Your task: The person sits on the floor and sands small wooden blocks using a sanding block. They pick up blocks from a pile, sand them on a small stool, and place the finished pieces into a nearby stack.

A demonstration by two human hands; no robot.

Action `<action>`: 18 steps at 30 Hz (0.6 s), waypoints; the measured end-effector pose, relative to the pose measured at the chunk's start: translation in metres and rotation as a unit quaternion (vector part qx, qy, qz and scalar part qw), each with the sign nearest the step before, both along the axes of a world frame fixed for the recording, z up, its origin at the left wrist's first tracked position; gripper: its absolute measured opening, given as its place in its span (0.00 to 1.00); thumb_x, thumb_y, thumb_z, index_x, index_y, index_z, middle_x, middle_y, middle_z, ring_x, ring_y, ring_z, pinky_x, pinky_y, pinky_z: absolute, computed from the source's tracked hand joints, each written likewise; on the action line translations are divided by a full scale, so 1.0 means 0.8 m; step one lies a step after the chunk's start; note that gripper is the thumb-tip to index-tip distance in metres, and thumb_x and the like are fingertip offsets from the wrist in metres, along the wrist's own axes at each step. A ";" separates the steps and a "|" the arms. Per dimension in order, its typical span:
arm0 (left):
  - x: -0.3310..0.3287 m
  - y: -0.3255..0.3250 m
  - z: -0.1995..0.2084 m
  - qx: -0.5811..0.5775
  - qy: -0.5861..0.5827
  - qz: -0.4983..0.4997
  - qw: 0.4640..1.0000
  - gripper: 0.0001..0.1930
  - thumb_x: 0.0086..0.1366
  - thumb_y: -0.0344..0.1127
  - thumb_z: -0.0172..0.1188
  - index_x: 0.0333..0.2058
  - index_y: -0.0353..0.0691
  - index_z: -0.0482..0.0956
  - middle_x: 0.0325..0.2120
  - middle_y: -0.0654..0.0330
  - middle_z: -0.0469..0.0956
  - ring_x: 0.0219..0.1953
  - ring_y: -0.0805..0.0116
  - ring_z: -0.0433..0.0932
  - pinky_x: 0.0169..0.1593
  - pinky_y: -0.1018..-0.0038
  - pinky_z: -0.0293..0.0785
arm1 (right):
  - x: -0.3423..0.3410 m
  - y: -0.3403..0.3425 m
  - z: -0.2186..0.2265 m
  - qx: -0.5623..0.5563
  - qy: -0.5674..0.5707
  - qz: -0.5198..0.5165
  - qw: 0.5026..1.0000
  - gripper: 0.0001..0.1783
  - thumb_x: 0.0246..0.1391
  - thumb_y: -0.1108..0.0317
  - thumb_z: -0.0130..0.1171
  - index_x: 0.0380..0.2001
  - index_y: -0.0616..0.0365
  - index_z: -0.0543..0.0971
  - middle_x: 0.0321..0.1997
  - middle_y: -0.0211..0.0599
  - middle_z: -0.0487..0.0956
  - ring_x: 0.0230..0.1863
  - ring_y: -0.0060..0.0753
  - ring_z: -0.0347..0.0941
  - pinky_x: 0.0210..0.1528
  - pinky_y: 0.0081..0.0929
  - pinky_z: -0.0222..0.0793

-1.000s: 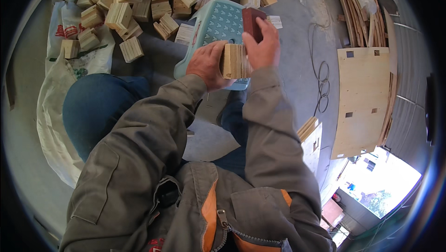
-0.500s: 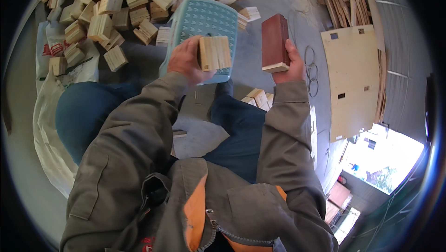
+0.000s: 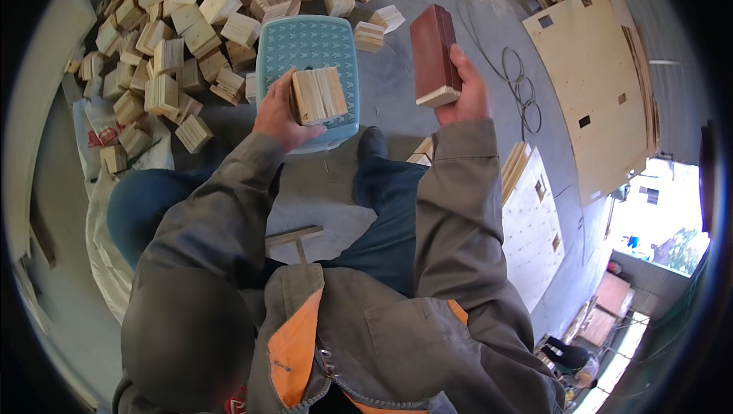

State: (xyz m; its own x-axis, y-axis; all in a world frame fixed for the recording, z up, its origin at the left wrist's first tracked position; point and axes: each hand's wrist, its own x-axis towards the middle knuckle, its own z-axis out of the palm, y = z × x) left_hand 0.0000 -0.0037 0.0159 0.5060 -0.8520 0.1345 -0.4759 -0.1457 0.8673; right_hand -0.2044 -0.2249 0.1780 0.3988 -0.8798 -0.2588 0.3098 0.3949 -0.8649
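Note:
My left hand (image 3: 279, 119) grips a small square block of layered wood (image 3: 321, 96) from its left side. The block is over a light blue-green plastic stool (image 3: 307, 41) with a dimpled top; whether it rests on it I cannot tell. To the right, in the air, my right hand (image 3: 467, 87) is closed round a dark red rectangular block (image 3: 435, 51) with a pale wooden layer along its near end. The red block is tilted and apart from the wood block.
A heap of wood blocks (image 3: 202, 36) covers the floor at the far left, beside a white sack (image 3: 107, 223). A few more blocks (image 3: 421, 153) lie by my right forearm. Plywood sheets (image 3: 595, 93), a coiled wire (image 3: 523, 93) and a distant person (image 3: 573, 357) are at the right.
My view has turned, so the stool and both hands appear further left, and a person shows at the lower right. Both hands keep their holds, with little movement relative to the stool.

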 end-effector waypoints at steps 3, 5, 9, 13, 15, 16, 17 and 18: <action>0.017 0.002 -0.024 -0.005 0.055 -0.014 0.998 0.67 0.44 0.48 0.88 0.78 0.37 0.54 0.68 0.41 0.69 0.71 0.43 0.70 0.74 0.57 0.67 | 0.008 -0.005 0.013 -0.021 -0.013 0.033 0.999 0.29 0.68 0.62 0.68 0.63 0.74 0.76 0.56 0.48 0.83 0.52 0.39 0.82 0.52 0.38 0.80; 0.016 -0.004 -0.025 -0.003 0.095 -0.032 0.995 0.68 0.47 0.52 0.87 0.78 0.32 0.53 0.69 0.40 0.68 0.72 0.46 0.69 0.76 0.59 0.64 | 0.000 -0.008 0.019 -0.042 -0.019 0.047 0.998 0.32 0.66 0.61 0.69 0.64 0.75 0.75 0.55 0.47 0.83 0.50 0.37 0.82 0.49 0.35 0.80; 0.016 -0.012 -0.013 -0.037 0.159 -0.072 0.984 0.66 0.52 0.55 0.85 0.77 0.27 0.53 0.70 0.41 0.66 0.74 0.50 0.66 0.78 0.58 0.60 | -0.014 -0.007 0.032 -0.057 0.010 0.043 0.997 0.33 0.66 0.61 0.69 0.65 0.75 0.74 0.55 0.45 0.84 0.49 0.33 0.82 0.49 0.31 0.79; 0.024 -0.017 -0.024 -0.044 0.254 -0.063 0.964 0.54 0.63 0.48 0.79 0.76 0.29 0.56 0.69 0.44 0.68 0.72 0.54 0.69 0.75 0.61 0.64 | -0.024 -0.003 0.046 -0.068 0.015 0.035 0.997 0.34 0.67 0.62 0.69 0.66 0.76 0.73 0.54 0.44 0.84 0.49 0.30 0.82 0.48 0.30 0.79; 0.025 -0.020 -0.025 -0.027 0.288 -0.058 0.956 0.48 0.64 0.44 0.78 0.74 0.29 0.60 0.69 0.45 0.68 0.69 0.57 0.72 0.72 0.63 0.68 | -0.031 -0.003 0.047 -0.073 0.017 0.037 0.996 0.34 0.67 0.62 0.68 0.67 0.75 0.73 0.54 0.44 0.84 0.48 0.29 0.81 0.48 0.29 0.79; 0.025 -0.022 -0.022 -0.020 0.305 -0.055 0.951 0.46 0.64 0.42 0.77 0.72 0.29 0.62 0.68 0.45 0.69 0.68 0.58 0.73 0.70 0.63 0.71 | -0.034 -0.003 0.047 -0.077 0.018 0.035 0.996 0.34 0.67 0.62 0.68 0.66 0.75 0.73 0.54 0.44 0.84 0.49 0.29 0.81 0.49 0.29 0.79; 0.026 -0.023 -0.020 -0.014 0.313 -0.052 0.948 0.44 0.64 0.41 0.77 0.71 0.30 0.63 0.68 0.46 0.69 0.67 0.59 0.73 0.68 0.64 0.73 | -0.036 -0.002 0.048 -0.081 0.019 0.034 0.996 0.34 0.67 0.62 0.68 0.66 0.75 0.73 0.54 0.43 0.84 0.49 0.29 0.81 0.49 0.29 0.79; 0.025 -0.024 -0.018 -0.008 0.324 -0.049 0.945 0.42 0.63 0.40 0.77 0.70 0.30 0.65 0.67 0.47 0.69 0.66 0.60 0.74 0.67 0.64 0.75 | -0.038 -0.001 0.049 -0.085 0.022 0.033 0.996 0.34 0.67 0.62 0.68 0.66 0.76 0.73 0.54 0.43 0.84 0.49 0.29 0.81 0.49 0.28 0.79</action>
State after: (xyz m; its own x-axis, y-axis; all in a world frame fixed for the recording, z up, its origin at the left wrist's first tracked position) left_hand 0.0199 -0.0227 0.0017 0.4057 -0.8994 -0.1627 0.1446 -0.1126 0.9831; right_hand -0.2344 -0.2260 0.2176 0.4487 -0.8846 -0.1267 0.2475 0.2592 -0.9336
